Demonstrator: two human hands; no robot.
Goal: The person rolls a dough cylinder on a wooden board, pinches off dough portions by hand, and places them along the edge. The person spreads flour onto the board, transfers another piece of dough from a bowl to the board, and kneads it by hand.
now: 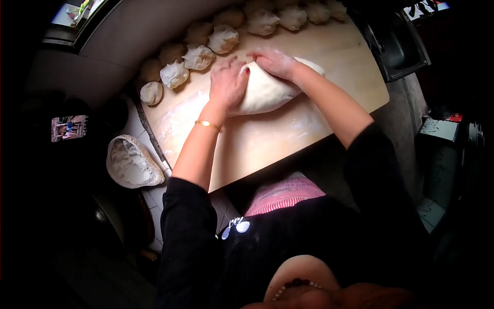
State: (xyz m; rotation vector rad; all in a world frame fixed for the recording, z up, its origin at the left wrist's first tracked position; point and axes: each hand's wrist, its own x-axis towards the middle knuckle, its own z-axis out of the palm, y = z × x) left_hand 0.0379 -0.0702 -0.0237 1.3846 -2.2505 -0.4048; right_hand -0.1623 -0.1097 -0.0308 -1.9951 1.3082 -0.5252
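Note:
A large smooth lump of white dough point(267, 95) lies on a floury wooden board point(247, 154). My left hand point(228, 85) wraps over the left end of the dough, its thumb pressed along the near side. Against the far upper edge, my right hand point(275, 63) has its fingers curled over the dough. The fingertips of both hands are partly hidden. Flour whitens the right hand. Along the board's far edge, several smaller dough pieces point(174, 75) sit in rough rows, and a round one point(151, 93) rests at the left corner.
A bowl of flour point(135, 164) stands on white tiles left of the board. Beyond the right edge is a dark sink point(401, 49). A wall point(123, 41) runs behind the board, and a small lit screen point(69, 127) shows at far left.

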